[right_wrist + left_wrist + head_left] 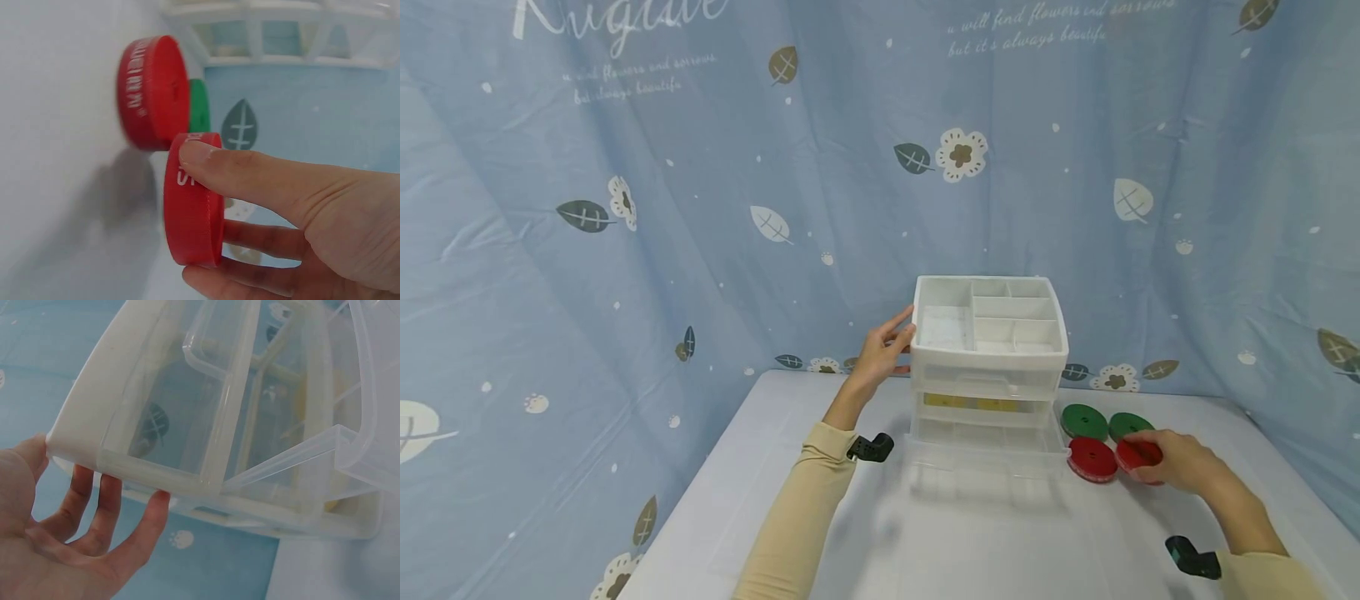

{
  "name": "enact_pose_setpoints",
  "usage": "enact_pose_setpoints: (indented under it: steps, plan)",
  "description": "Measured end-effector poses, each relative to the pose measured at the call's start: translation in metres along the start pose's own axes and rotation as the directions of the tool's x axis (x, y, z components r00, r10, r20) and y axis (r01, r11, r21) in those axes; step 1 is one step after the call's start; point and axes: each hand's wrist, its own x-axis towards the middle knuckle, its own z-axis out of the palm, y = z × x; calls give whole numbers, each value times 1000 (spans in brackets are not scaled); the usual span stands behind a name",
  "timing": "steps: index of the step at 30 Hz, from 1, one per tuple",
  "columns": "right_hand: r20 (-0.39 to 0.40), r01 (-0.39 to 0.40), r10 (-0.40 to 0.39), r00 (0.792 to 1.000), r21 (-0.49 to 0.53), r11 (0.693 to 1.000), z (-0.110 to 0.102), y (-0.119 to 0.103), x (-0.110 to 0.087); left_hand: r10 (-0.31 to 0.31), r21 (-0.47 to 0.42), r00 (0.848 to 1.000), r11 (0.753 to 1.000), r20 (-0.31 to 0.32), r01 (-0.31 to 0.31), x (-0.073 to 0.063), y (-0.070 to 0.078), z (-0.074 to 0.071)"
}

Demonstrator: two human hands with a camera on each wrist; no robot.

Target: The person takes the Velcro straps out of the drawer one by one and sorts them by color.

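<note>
A white drawer unit (991,360) with clear drawers stands on the table, its lowest drawer (985,463) pulled out. My left hand (880,354) touches the unit's left side; in the left wrist view, the thumb and fingertips (161,497) meet its edge and the fingers are spread. At the right, my right hand (1187,462) holds a red tape roll (194,206) between thumb and fingers, tilted on its edge in the right wrist view. Beside it lies another red tape roll (1092,459). Two green rolls, one left (1083,422) and one right (1129,426), lie behind them.
The unit's top tray (945,327) is divided into several compartments. Yellow items (970,402) show through a middle drawer. A blue patterned curtain (850,167) hangs behind the white table (955,550). The pulled-out drawer's right corner is close to the red rolls.
</note>
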Motion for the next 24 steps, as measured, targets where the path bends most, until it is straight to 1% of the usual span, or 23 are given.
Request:
enact_pose_setpoints:
  steps: [10, 18, 24]
  plan:
    - [1, -47, 47, 999, -5, 999, 11, 14, 4, 17, -1, 1000, 1000, 3, -17, -1, 0, 0]
    - [-14, -41, 41, 999, -9, 999, 21, 14, 6, 5, -2, 1000, 1000, -4, -5, -1, 0, -1]
    - [-35, -64, 64, 997, 3, 998, 27, 13, 6, 8, -6, 1000, 1000, 1, -8, -1, 0, -1]
